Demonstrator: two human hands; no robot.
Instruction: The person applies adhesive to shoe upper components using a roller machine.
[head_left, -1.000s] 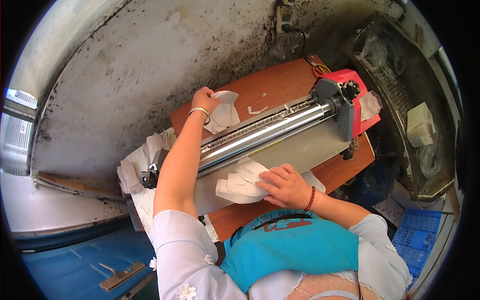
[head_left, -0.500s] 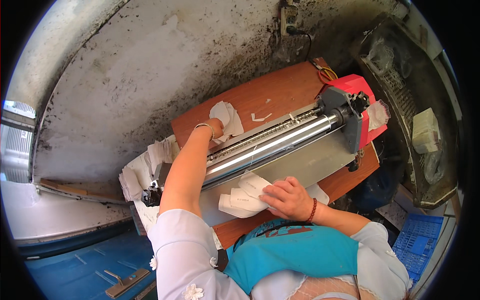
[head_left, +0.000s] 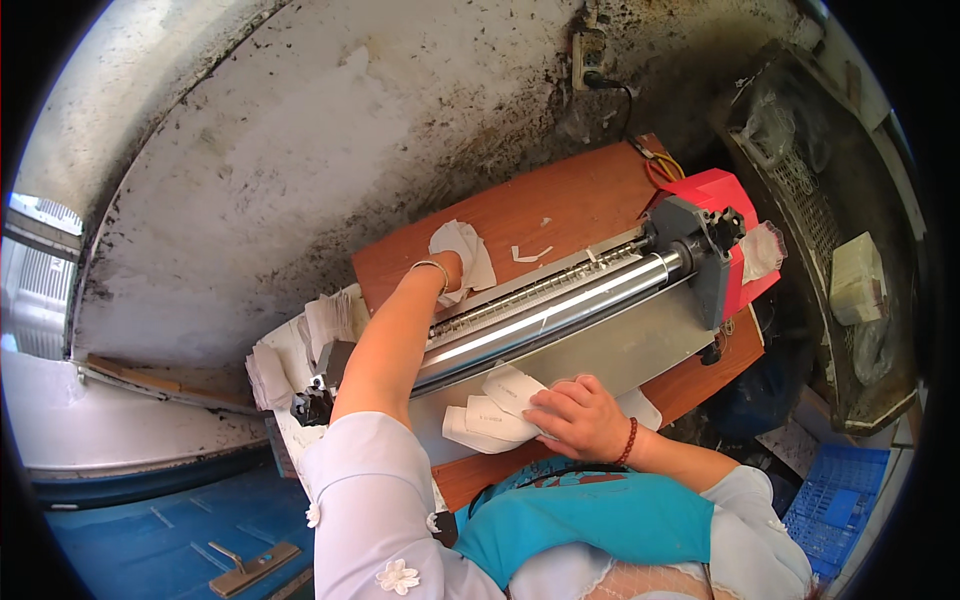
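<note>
Head view: the left hand (head_left: 450, 270) reaches across the roller machine (head_left: 560, 312) to a loose batch of white pieces (head_left: 472, 248) on the far bench (head_left: 570, 190). Its fingers are at the batch, largely hidden; whether they are clamped cannot be told. Small scraps (head_left: 530, 254) lie to the right of these fingers.

The right hand (head_left: 582, 420) has its fingers close together over the right ends of at least 3 fanned white sheets (head_left: 490, 420), near side of the roller; thumb and grip are hidden.

Left of and nearer than the left fingers stand 2 stacks of pale pieces (head_left: 330, 318).

Progress: judged partway, with material on both sides of the roller. Which pieces are finished, and how many are left, cannot be established.
</note>
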